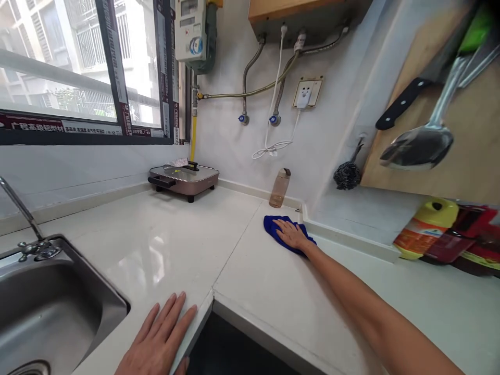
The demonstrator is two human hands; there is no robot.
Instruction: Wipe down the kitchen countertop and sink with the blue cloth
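Note:
A dark blue cloth (272, 225) lies bunched on the white countertop (258, 276), close to the wall ledge. My right hand (291, 234) is spread flat on top of it, pressing it down with fingers stretched out. Just behind the cloth stands a brownish see-through bottle (280, 188). My left hand (160, 333) rests on the counter's front edge beside the inner corner, fingers extended and nothing in it. Its thumb is partly hidden below the edge.
A steel sink (50, 297) with a tap (37, 245) is at the left. An electric pan (185, 179) stands in the back corner. Right of the cloth hang a scrubber (347, 175), a knife (402, 104) and a spatula (422, 143), above several bottles, one yellow (425, 226).

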